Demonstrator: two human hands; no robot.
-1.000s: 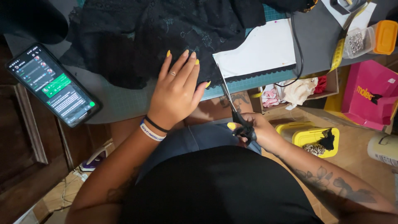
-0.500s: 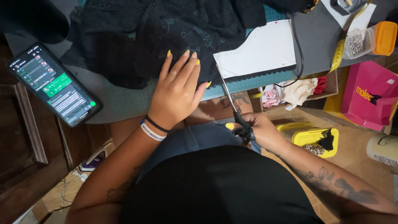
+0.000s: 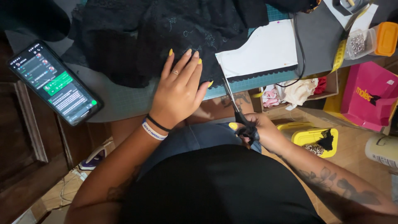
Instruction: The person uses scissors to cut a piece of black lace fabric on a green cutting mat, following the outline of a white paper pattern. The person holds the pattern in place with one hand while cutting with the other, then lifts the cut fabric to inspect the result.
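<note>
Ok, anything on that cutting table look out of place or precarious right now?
The smartphone lies askew with its lower corner overhanging the table's front edge, so a nudge could tip it. Otherwise the left hand lies flat on the black lace fabric and the right hand holds the scissors.

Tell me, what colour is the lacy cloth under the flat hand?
Black. The lacy cloth under the left hand shows best in the head view.

A home sewing corner, by the look of it: a bench (image 3: 124, 103) covered by a green cutting mat carries black lace fabric (image 3: 166, 29), a white paper pattern (image 3: 265, 49), a yellow measuring tape (image 3: 340, 54) and a clear box of pins (image 3: 358, 43) (orange lid beside it). Fabric scraps fill a cardboard box (image 3: 298, 89) below the bench's edge.
</note>
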